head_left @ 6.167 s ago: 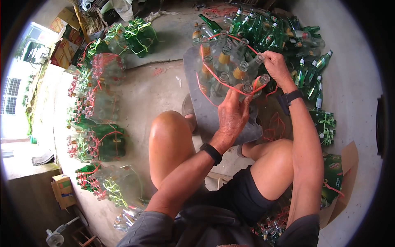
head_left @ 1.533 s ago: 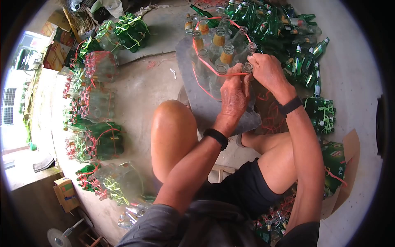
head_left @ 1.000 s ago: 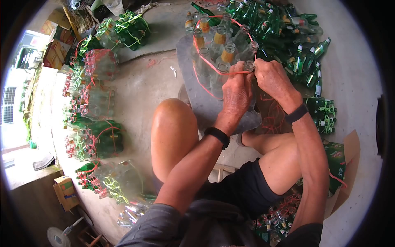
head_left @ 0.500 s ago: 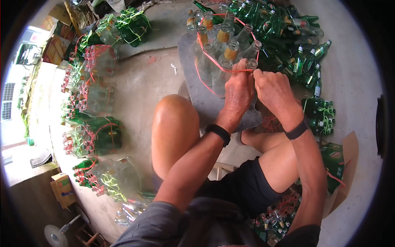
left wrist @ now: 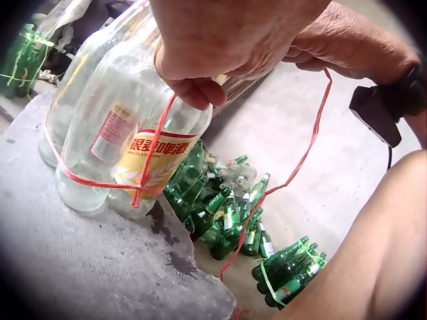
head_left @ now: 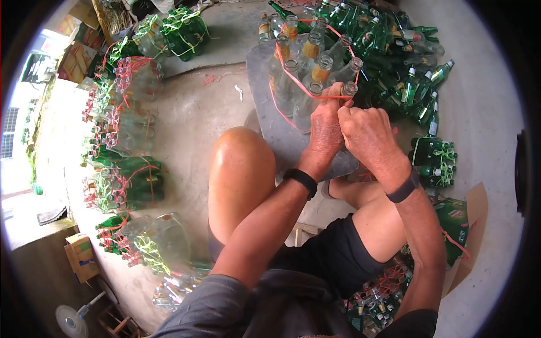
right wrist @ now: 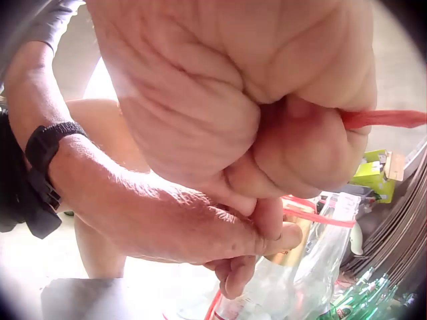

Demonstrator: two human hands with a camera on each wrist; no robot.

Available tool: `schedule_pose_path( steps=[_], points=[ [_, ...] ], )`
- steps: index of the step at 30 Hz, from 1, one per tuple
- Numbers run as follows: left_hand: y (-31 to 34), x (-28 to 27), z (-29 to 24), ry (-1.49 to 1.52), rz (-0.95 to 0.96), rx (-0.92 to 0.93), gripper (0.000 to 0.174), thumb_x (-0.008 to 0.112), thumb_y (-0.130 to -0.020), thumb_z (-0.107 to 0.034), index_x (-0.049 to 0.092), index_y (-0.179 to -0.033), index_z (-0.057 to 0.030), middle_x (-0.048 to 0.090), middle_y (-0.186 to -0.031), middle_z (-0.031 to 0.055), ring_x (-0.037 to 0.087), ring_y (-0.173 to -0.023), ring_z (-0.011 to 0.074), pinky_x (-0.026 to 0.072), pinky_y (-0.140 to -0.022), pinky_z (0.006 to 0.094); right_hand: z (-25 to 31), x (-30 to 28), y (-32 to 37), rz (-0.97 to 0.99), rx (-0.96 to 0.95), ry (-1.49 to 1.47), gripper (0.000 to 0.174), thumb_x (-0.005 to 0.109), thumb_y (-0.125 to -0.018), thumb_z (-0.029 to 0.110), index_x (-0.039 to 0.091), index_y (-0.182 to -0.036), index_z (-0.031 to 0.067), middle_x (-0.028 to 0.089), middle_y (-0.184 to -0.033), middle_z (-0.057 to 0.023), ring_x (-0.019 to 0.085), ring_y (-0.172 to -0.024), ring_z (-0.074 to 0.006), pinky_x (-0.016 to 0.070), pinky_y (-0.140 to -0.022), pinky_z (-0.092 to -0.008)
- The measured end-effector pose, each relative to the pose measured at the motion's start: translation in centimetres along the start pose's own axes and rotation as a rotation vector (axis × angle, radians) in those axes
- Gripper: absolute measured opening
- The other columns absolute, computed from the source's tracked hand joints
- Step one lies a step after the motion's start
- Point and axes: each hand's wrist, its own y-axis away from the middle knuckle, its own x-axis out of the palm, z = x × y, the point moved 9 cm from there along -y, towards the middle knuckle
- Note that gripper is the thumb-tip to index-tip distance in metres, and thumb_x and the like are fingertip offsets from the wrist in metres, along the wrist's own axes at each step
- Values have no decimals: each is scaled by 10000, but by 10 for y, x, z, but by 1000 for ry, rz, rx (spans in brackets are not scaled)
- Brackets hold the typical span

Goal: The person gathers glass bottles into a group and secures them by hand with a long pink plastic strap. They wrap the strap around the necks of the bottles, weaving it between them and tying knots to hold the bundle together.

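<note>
A cluster of clear glass beer bottles [head_left: 311,50] stands upright on a grey slab [head_left: 270,127]. Red plastic string [head_left: 298,85] loops round their necks, and a second turn crosses the bodies lower down, knotted beside a yellow label [left wrist: 152,160]. My left hand [head_left: 327,124] pinches the string at the nearest necks, fingertips right by the rim of the front bottle. Close against it, my right hand [head_left: 371,135] is curled into a fist round the string, whose red strand [right wrist: 387,119] comes out of the fist. A loose length [left wrist: 293,175] hangs down past the slab.
Loose green bottles [head_left: 377,34] lie heaped behind and right of the cluster. Tied bottle bundles [head_left: 135,183] line the left side, and another green bundle [head_left: 434,160] stands at right. A cardboard box [head_left: 470,242] is beside the right knee, a fan [head_left: 70,321] at lower left.
My right hand has come from the cluster's right side to beside the left hand, then drawn slightly toward my body. The left hand keeps to the nearest necks. The neck loop stays round the bottles.
</note>
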Motion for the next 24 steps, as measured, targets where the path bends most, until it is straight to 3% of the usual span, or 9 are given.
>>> schedule_pose_path(
  steps=[6,8,9,11,12,14,18,20,24],
  points=[
    [1,1,0,33,35,20,417,694,-920,-97,615,-1320,-9,672,-1252,228,639,-1181,425,518,-967,455,-3,-16,-20,19,-116,-50,27,651,-777,34,667,-781,12,682,-652,-160,724,-647,-332,562,-613,-437],
    [1,-5,-6,11,-74,87,370,721,-877,-98,665,-1233,-12,696,-1189,231,661,-1132,430,536,-917,453,-5,-19,-29,15,-136,-40,44,652,-782,41,685,-790,13,687,-662,-163,724,-655,-342,564,-620,-443],
    [2,-4,-2,10,-74,83,370,721,-877,-98,665,-1233,-12,696,-1189,231,661,-1132,430,536,-917,453,-4,-21,-33,7,-156,-28,61,654,-787,48,702,-798,13,691,-672,-166,724,-664,-352,566,-627,-449],
    [4,3,10,25,-11,16,251,745,-842,-91,708,-1074,-2,720,-1048,224,686,-1038,437,546,-847,466,-8,-23,-39,-6,-159,-78,66,661,-785,56,718,-794,23,694,-685,-174,724,-677,-363,568,-633,-457],
    [3,4,10,25,-14,14,251,745,-842,-91,708,-1074,-2,720,-1048,224,686,-1038,437,546,-847,466,-10,-25,-43,-24,-161,-124,73,668,-783,63,734,-791,33,697,-697,-181,723,-690,-374,570,-639,-465],
    [4,1,10,17,-64,5,141,744,-833,-88,696,-922,9,701,-902,224,682,-930,452,540,-783,487,-13,-20,-49,19,-164,-135,67,676,-780,71,735,-778,37,695,-706,-191,721,-707,-384,572,-651,-471],
    [5,-1,12,9,-87,29,93,721,-840,-59,672,-880,9,668,-852,231,663,-900,459,527,-763,490,-18,-19,-59,47,-178,-178,73,694,-771,86,718,-738,26,686,-725,-217,713,-740,-403,577,-682,-484],
    [6,3,11,-50,17,-4,90,660,-894,-14,649,-966,40,669,-974,284,655,-907,500,532,-787,557,-24,-14,-67,23,-194,-210,85,695,-772,92,704,-721,24,680,-723,-221,706,-746,-412,576,-693,-489],
    [4,1,11,-30,-3,-52,72,696,-872,-2,652,-922,25,643,-853,227,645,-892,466,515,-747,491,-36,-13,-73,55,-156,-311,139,695,-770,118,660,-690,10,664,-730,-233,683,-763,-436,562,-712,-506]
  ],
)
